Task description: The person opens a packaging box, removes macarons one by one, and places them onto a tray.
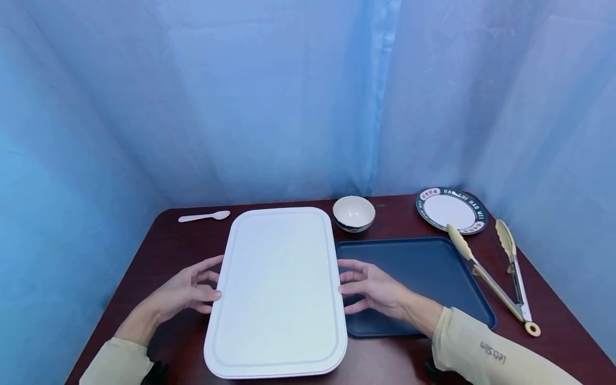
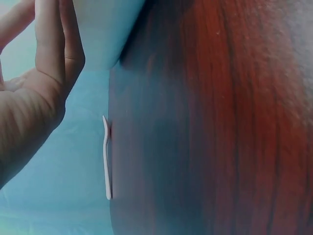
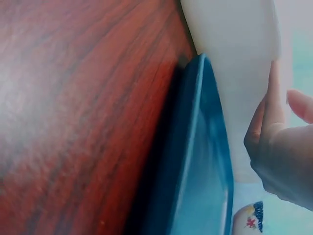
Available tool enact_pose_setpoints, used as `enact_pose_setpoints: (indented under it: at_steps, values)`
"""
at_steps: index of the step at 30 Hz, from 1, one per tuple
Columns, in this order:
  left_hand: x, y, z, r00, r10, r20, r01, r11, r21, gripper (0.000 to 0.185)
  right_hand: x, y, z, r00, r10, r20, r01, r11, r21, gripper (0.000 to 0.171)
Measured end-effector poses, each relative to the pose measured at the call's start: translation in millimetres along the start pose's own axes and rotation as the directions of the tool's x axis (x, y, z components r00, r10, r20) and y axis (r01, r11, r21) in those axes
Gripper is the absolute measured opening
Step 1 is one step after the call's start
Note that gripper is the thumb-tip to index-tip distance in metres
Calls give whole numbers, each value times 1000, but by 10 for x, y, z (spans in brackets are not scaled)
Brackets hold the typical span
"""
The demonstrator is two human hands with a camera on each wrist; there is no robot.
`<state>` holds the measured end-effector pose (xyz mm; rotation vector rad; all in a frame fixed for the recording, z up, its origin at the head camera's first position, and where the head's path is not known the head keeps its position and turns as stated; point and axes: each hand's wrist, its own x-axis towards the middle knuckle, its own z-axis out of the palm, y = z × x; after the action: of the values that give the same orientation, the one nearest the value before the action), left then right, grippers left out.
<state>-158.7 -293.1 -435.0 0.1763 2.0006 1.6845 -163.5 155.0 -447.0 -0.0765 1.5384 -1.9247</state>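
Note:
A large white box with a flat, rounded lid (image 1: pixel 279 289) stands on the table between both hands. Its pale side wall (image 3: pixel 222 44) comes down to the table in the right wrist view. On the box's left side, my left hand (image 1: pixel 185 289) has its thumb and fingertips at the lid's edge. My right hand (image 1: pixel 372 289) reaches the opposite edge the same way, above a dark blue tray (image 1: pixel 409 278). In the right wrist view its fingers (image 3: pixel 274 98) look straight against the lid's rim, the thumb standing apart. Some fingertips are hidden.
Behind the tray sits a small patterned bowl (image 1: pixel 353 211). A dark-rimmed plate (image 1: pixel 449 211) lies at the back right, near spread tongs (image 1: pixel 500 289) that partly overlap it. A white spoon (image 1: pixel 204 216) rests at the back left. Blue curtains (image 1: pixel 269 107) enclose the dark wooden table (image 1: pixel 159 251).

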Motion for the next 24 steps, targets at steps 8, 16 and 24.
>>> enact_pose_setpoints:
  at_steps: [8,16,24]
  values:
    - [25,-39,27,1000,-4,-11,4,999,-41,88,7,29,-22,1000,19,-15,-19,1000,-2,77]
    - [-20,14,42,997,-46,-63,44,999,-18,88,27,35,-38,1000,10,8,-10,1000,17,76]
    - [15,-11,56,996,-55,-74,53,998,-26,86,35,35,-64,1000,7,11,-7,1000,10,77]
